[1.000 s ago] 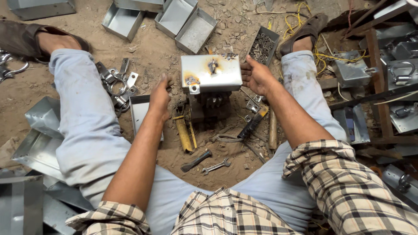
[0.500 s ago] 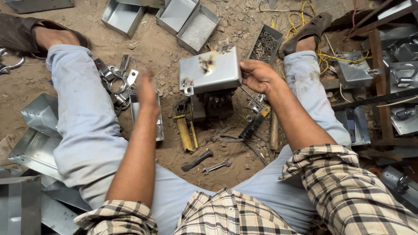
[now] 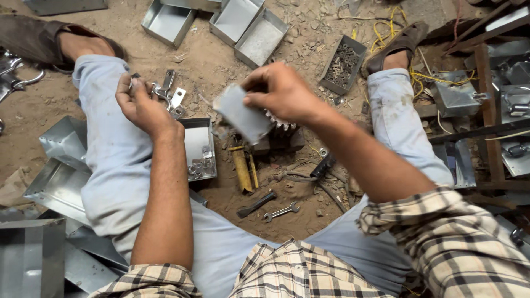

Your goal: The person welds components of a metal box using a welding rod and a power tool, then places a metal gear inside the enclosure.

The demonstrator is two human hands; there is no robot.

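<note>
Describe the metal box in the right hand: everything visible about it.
The metal box is a small grey sheet-metal piece, dull and a little motion-blurred. The right hand pinches its upper edge, holding it tilted in the air above the dirt ground, between the legs. Its inside cannot be seen. Nothing else touches it.

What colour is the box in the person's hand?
The box in the right hand is plain grey metal, seen in the head view.

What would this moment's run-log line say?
right hand: holds grey metal box, tilted | left hand: pinches small metal piece | spanner: on ground
</note>
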